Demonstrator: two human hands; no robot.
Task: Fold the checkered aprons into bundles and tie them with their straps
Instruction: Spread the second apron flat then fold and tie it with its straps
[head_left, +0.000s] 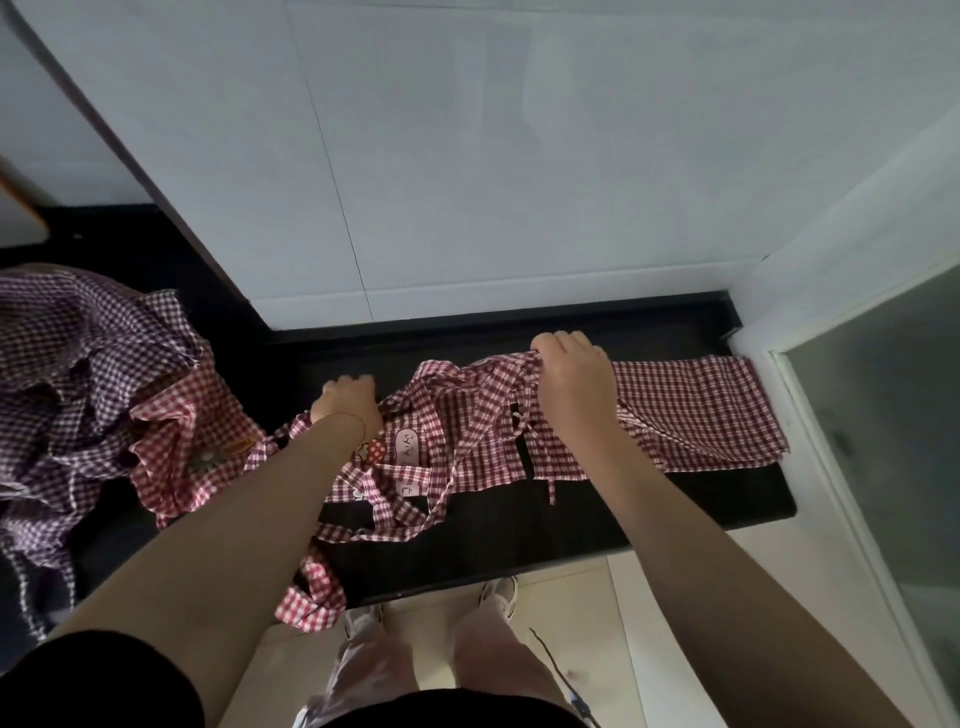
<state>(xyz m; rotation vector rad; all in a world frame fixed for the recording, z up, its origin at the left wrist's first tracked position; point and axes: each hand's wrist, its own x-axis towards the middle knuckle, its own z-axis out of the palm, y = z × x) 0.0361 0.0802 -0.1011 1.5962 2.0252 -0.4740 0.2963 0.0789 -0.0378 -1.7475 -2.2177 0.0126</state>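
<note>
Running across the frame, the black counter sits against a white tiled wall, w/ pale floor tiles below & a frosted glass panel at the right. On the counter's left end lies a loose pile of aprons, purple-and-white check mostly, w/ a red-check one on its right edge, crumpled, not folded, well apart from both hands' grip points. The red checkered apron being worked is spread across the counter's mid & right: its right part lies flat in a folded layer reaching nearly to the counter's end, its left part is bunched. The right hand is curled over the apron's far edge near the middle, fingers closed on a gathered ridge of cloth, so the flat folded part lies to the right of that grip & the bunched part to its left. The left hand is at the apron's left end, fingers curled down over the cloth edge there; can't tell exactly how much fabric is in it, since the wrist hides the palm. Straps trail loose between the two arms, looping on the counter & hanging over the near edge. A small pink label patch shows just right of the left wrist
</note>
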